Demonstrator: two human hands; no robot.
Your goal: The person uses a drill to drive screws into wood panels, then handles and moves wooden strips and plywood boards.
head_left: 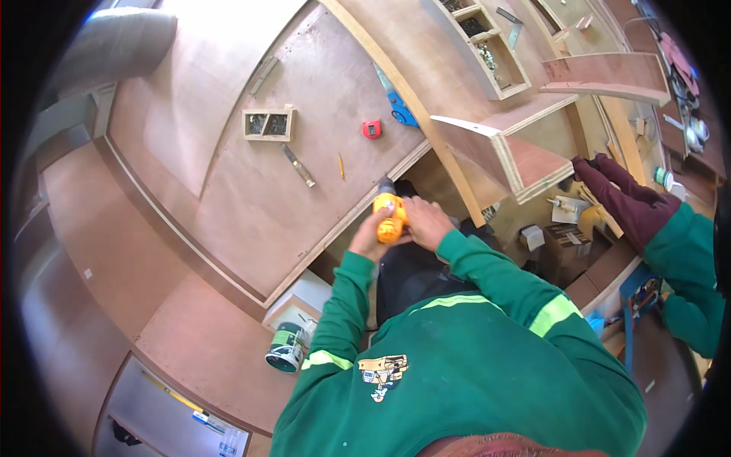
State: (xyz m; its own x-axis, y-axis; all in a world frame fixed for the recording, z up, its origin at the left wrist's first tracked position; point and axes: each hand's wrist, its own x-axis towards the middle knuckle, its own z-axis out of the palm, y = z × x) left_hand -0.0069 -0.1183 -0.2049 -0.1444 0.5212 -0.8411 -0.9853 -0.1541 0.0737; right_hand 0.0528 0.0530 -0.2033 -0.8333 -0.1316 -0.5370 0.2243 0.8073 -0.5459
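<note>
1. Your hands sit at the tabletop (251,206) edge; to their left the board lies open, with only a pencil (341,165), a red tape measure (371,129) and a small wooden box (268,123) farther up.
2. To your right, a plywood shelf piece (502,156) and a co-worker's gloved hand (601,179) block passage.
3. Below left, a paint can (288,346) stands on the floor.

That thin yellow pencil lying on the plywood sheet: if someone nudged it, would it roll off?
The pencil looks slim and light, so a nudge would likely shift it easily. It lies flat on the plywood sheet, well away from the edge, so it would probably roll briefly and stop. Probably stiff, though breakable.
</note>
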